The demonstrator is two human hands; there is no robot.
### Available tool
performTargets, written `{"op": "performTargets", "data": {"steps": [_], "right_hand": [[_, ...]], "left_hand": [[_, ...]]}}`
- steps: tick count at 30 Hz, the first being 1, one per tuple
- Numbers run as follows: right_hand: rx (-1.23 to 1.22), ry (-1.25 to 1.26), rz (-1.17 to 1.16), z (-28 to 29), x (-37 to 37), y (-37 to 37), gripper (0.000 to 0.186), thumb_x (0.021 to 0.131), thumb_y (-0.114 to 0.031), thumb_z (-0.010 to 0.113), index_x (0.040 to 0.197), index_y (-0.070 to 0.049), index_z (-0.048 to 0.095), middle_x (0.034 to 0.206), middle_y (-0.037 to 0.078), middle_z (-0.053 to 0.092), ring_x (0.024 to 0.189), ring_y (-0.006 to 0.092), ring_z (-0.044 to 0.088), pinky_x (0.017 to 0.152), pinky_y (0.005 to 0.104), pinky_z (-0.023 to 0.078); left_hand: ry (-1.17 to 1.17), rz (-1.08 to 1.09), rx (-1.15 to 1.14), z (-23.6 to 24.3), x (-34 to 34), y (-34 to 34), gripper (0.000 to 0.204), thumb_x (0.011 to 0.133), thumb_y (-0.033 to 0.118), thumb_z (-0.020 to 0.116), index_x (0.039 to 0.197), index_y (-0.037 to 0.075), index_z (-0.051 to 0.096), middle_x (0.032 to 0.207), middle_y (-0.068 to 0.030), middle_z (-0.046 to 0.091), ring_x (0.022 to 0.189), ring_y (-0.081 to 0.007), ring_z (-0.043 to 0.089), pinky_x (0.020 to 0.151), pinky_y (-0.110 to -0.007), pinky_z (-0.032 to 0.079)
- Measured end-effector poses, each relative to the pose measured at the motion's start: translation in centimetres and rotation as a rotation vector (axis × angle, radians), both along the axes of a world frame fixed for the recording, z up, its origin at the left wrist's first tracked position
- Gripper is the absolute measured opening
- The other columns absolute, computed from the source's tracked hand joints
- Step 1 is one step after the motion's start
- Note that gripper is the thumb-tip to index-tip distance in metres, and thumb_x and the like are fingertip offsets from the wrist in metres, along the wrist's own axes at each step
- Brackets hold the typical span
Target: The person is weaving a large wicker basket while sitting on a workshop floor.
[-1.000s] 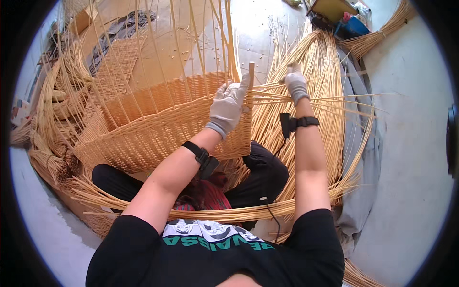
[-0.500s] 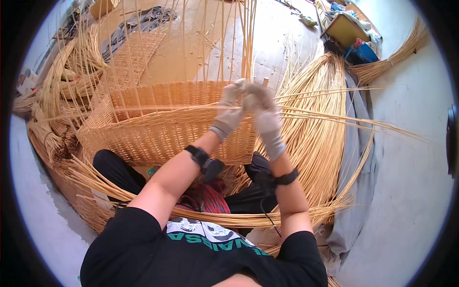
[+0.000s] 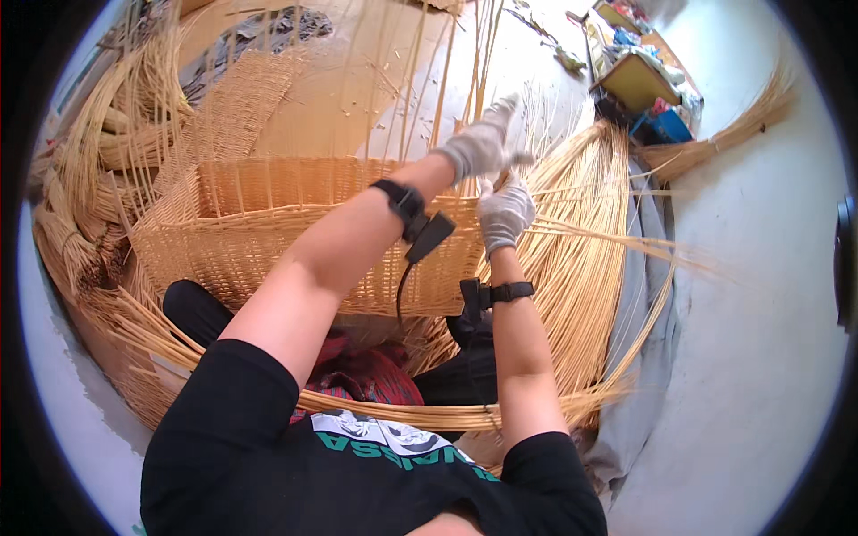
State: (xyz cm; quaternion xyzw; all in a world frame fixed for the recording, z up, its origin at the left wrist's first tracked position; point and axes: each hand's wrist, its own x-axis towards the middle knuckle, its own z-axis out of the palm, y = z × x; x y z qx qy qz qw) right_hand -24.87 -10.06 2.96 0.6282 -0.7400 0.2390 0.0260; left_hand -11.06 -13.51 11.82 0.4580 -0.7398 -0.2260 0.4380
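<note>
A rectangular wicker basket (image 3: 304,259) with tall upright stakes stands across my lap. At its right far corner, my right hand (image 3: 507,212), in a pale work glove, is closed round wicker rods (image 3: 585,230) whose loose ends trail off to the right. Just above and beyond it is my left hand (image 3: 480,147), gloved too, with forefinger and thumb stretched apart. Nothing shows in the left hand, which is slightly blurred. My left forearm crosses over the basket's near rim and hides part of it.
A large sheaf of loose rods (image 3: 581,295) fans out on the right, beside grey cloth (image 3: 657,357). Bundled wicker (image 3: 134,134) lies at left. A curved bundle of rods (image 3: 429,416) runs across my lap. A flat woven panel (image 3: 237,103) lies beyond the basket.
My left hand has moved right and away from me, its fingers now spread. My right hand has drawn nearer and down at the corner. The view has shifted slightly.
</note>
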Motion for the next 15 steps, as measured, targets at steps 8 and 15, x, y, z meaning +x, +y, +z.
{"op": "performTargets", "data": {"steps": [8, 15], "right_hand": [[-0.264, 0.410, 0.092, -3.4, -2.4, -5.1, 0.060, 0.097, -0.047, 0.072, 0.150, -0.018, 0.062, 0.096, 0.015, 0.073, 0.085, 0.0344, 0.070, 0.076, 0.0506, 0.051], [-0.064, 0.257, 0.082, -1.8, -4.7, -8.7, 0.047, 0.105, -0.048, 0.059, 0.130, -0.010, 0.069, 0.094, 0.023, 0.077, 0.090, 0.0452, 0.074, 0.081, 0.0564, 0.056]], "left_hand": [[-0.101, 0.859, -0.350, -9.6, 28.6, 15.5, 0.051, 0.094, 0.006, 0.075, 0.143, 0.005, 0.062, 0.144, -0.0187, 0.063, 0.137, -0.0366, 0.055, 0.119, -0.047, 0.044], [-0.125, 1.433, 0.643, -26.3, 44.7, 30.6, 0.085, 0.091, 0.032, 0.080, 0.162, 0.007, 0.042, 0.160, -0.0279, 0.049, 0.148, -0.0437, 0.047, 0.123, -0.047, 0.042]]}}
